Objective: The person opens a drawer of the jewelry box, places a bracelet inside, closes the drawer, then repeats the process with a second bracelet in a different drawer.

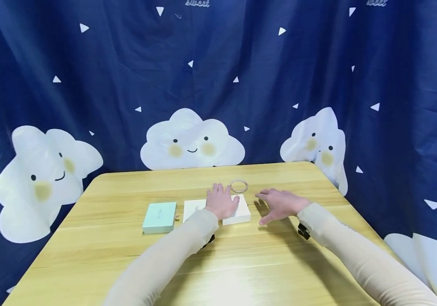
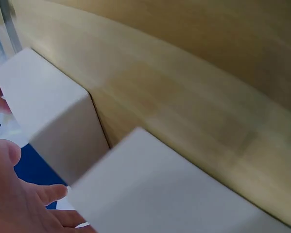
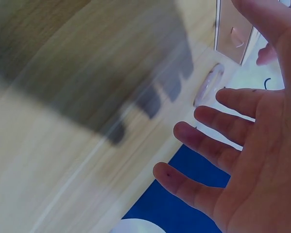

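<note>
My left hand (image 1: 221, 201) lies over two white boxes, its fingers stretched toward the back of the table. It overlaps the right-hand white box (image 1: 240, 214) and the right edge of the other white box (image 1: 192, 206). In the left wrist view, the left hand's fingers (image 2: 52, 194) reach in beside the boxes. My right hand (image 1: 282, 203) hovers over the table to the right of the boxes, fingers spread and holding nothing. Behind the boxes lies a thin round bangle (image 1: 239, 192), also in the right wrist view beyond the fingertips.
A mint-green box (image 1: 160, 214) with small print on its lid sits at the left of the row. One white box shows a pinkish ribbon tab (image 3: 237, 37) on its side. The wooden table (image 1: 88, 255) ends at a dark blue curtain (image 1: 203, 85) with clouds.
</note>
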A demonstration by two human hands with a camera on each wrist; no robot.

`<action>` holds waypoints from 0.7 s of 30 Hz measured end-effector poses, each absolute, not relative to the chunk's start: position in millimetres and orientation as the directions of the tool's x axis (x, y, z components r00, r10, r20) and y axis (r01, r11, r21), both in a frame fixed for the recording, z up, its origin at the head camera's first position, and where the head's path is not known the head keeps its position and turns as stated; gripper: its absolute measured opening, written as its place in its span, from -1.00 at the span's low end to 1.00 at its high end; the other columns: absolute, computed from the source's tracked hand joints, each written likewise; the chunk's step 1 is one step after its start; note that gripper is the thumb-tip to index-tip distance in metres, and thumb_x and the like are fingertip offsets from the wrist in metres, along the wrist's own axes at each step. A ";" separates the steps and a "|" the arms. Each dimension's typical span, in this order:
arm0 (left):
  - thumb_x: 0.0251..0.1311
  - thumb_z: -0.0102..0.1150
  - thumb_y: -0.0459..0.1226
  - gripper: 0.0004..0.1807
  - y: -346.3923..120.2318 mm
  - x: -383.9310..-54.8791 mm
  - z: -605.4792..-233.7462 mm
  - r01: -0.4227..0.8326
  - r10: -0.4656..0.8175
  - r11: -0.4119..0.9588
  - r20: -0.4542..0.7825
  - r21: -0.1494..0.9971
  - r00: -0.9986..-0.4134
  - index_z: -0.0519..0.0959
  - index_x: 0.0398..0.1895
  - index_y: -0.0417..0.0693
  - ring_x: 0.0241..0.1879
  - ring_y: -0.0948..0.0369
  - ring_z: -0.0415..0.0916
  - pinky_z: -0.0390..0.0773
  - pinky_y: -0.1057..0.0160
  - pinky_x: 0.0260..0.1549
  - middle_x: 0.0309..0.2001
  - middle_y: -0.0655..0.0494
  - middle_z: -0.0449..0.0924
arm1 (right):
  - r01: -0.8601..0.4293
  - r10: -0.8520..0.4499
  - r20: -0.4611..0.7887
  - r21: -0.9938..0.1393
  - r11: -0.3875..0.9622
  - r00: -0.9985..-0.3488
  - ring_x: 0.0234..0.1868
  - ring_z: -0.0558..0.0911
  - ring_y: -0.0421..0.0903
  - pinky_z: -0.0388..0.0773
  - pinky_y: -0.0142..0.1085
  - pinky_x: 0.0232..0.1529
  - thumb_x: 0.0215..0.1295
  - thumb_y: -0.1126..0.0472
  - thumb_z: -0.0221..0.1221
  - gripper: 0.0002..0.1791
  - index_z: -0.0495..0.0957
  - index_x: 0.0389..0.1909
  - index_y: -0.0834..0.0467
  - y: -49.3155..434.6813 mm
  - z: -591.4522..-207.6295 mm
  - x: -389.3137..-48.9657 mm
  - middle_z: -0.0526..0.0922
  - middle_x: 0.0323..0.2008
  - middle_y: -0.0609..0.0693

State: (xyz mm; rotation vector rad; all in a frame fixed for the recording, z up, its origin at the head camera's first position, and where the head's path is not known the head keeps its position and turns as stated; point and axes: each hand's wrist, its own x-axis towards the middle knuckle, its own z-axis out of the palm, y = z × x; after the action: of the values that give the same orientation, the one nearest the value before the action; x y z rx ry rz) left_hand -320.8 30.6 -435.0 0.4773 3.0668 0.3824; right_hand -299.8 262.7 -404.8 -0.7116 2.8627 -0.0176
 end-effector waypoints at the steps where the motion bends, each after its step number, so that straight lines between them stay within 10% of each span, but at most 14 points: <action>1: 0.51 -0.37 0.16 -0.26 33.0 -320.8 -435.6 0.298 0.302 0.924 0.023 0.238 -0.953 0.17 0.56 -0.08 0.57 -0.19 -0.07 0.00 -0.22 0.49 0.54 -0.31 0.08 | -0.462 -0.464 -0.181 -0.056 0.885 -0.867 0.45 0.33 0.22 0.35 0.26 0.32 -0.01 -0.45 0.36 0.16 0.23 0.53 0.07 263.7 -405.8 -299.9 0.28 0.50 0.17; 21: 0.53 -0.59 0.19 -0.22 46.5 -319.8 -448.1 0.259 0.265 0.959 -0.042 0.111 -0.963 0.08 0.60 -0.06 0.58 -0.16 -0.10 -0.11 -0.20 0.52 0.55 -0.26 0.08 | -0.442 -0.449 -0.180 -0.078 0.894 -0.875 0.49 0.28 0.20 0.30 0.31 0.33 -0.03 -0.47 0.36 0.19 0.21 0.55 0.05 271.5 -412.0 -296.8 0.23 0.53 0.13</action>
State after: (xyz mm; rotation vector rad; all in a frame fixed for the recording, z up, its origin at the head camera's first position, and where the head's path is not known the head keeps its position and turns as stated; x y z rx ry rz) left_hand -319.8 46.5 -448.1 0.4086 3.0536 0.1613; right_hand -296.8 271.5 -412.0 -0.6811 2.8665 -0.0508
